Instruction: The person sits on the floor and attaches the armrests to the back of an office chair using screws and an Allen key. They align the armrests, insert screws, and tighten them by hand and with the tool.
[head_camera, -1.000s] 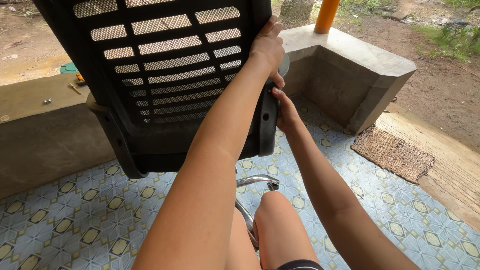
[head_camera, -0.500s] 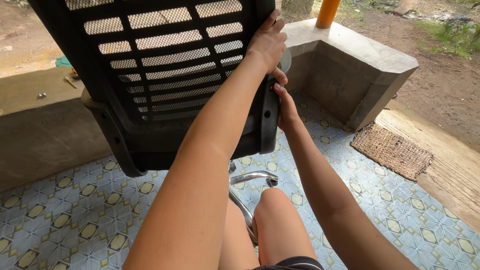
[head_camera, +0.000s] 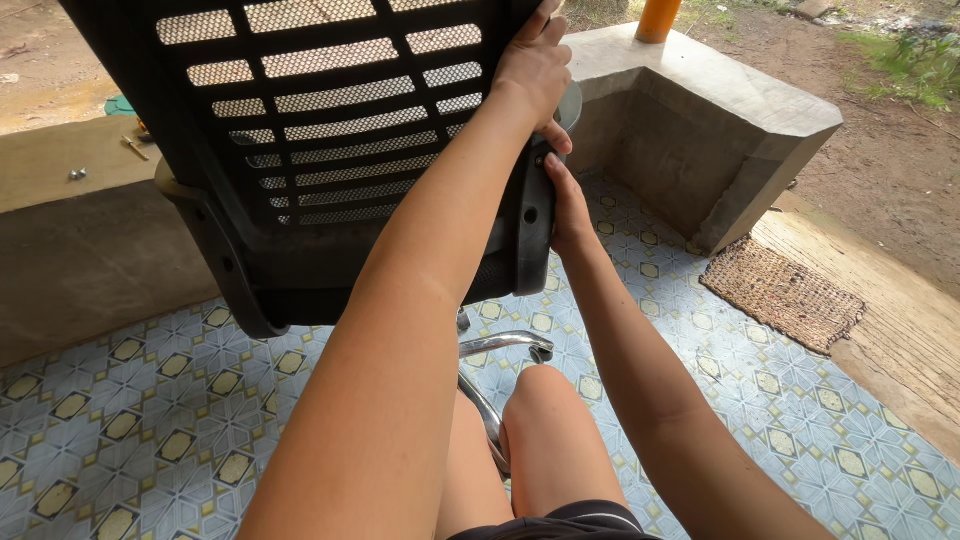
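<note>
Head view: chair back stands straight ahead, long axis upright and tilted. Left hand grasps its right edge high up; right hand grips the same edge just below.

Patterned floor tiles, pale blue with yellow and dark diamond insets, covering the ground from left edge to right.

Grey concrete ledge, low and long, running along the far left side; a small metal nut or bolt lies on its top, near a green scrap farther back.

Grey concrete block, angular with a chamfered corner, at the upper right; an orange cylindrical post stands on its top.

Brown woven fibre doormat, rectangular, lying on the concrete step beside the tiles.

Bare brown soil beyond, with a green grass patch at the far right.
</note>
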